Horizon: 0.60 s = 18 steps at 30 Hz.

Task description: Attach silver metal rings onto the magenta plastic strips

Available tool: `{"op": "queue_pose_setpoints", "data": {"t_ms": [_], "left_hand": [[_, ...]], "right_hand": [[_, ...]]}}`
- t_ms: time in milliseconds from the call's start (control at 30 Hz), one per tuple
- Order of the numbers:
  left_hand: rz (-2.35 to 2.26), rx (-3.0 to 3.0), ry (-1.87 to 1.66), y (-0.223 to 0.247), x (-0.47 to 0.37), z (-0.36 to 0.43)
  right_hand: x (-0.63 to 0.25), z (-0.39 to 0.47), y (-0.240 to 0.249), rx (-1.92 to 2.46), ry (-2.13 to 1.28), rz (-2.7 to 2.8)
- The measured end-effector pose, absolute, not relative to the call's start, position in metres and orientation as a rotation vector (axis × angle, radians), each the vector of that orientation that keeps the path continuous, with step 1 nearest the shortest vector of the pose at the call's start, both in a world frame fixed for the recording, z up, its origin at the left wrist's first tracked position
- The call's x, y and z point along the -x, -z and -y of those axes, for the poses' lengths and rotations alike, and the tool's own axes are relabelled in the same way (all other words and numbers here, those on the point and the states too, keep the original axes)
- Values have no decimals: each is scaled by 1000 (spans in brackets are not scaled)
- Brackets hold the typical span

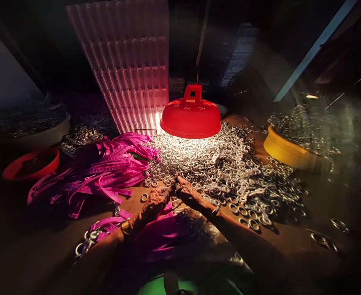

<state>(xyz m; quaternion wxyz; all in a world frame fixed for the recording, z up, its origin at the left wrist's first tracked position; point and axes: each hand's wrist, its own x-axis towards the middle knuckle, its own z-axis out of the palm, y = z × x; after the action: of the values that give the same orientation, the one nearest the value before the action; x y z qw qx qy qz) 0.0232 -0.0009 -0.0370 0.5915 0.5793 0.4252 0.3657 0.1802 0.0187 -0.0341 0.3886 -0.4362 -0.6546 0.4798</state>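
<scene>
My left hand [156, 199] and my right hand [186, 190] meet at the near edge of a heap of metal rings [199, 159]. The fingers of both are closed and nearly touching, with dark wrappings or shadow at the tips. Whatever is pinched between them is too small and dark to make out. A magenta strap [167, 207] shows just below the hands, close to the left fingers. More magenta straps with rings [91, 237] lie by my left forearm, and magenta material is bunched below the hands.
Over the heap hangs a red lamp [190, 116]. A pile of magenta straps [116, 168] lies left, beside a red bowl [31, 164]. Behind stands a ribbed pale panel [131, 65]. A yellow basin [286, 149] of metal pieces is at right; loose rings [323, 239] lie nearer.
</scene>
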Motion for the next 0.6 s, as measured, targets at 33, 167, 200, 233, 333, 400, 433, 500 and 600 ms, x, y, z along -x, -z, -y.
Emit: {"op": "queue_pose_setpoints", "data": {"t_ms": [33,167,200,233,333,400,433,500,600], "left_hand": [[-986,-1315,-834,35,-24,1],[-1014,-1186,-817,31,-25,0],[-1032,-1148,-814,28,-24,0],[-1047,-1105,-808,24,-22,0],[-1055,-1003,-766,-1,-14,2],[-1038,-1008,-707,-21,-9,6],[-1027,-1032,-642,-31,-7,9],[-1031,-1082,-497,-47,-5,18],[-1057,-1131,-294,-57,-7,38]], "right_hand": [[-180,-22,38,1118,-1247,1683],[-178,-28,31,1085,-1278,1683],[-179,-28,23,1066,-1258,1721],[-180,-26,14,1054,-1235,1783],[-186,-14,-15,1104,-1136,2058],[-193,3,-27,1143,-1033,2224],[-197,15,-29,1137,-964,2288],[-205,41,-27,1094,-850,2350],[-215,81,-16,1131,-820,2307]]}}
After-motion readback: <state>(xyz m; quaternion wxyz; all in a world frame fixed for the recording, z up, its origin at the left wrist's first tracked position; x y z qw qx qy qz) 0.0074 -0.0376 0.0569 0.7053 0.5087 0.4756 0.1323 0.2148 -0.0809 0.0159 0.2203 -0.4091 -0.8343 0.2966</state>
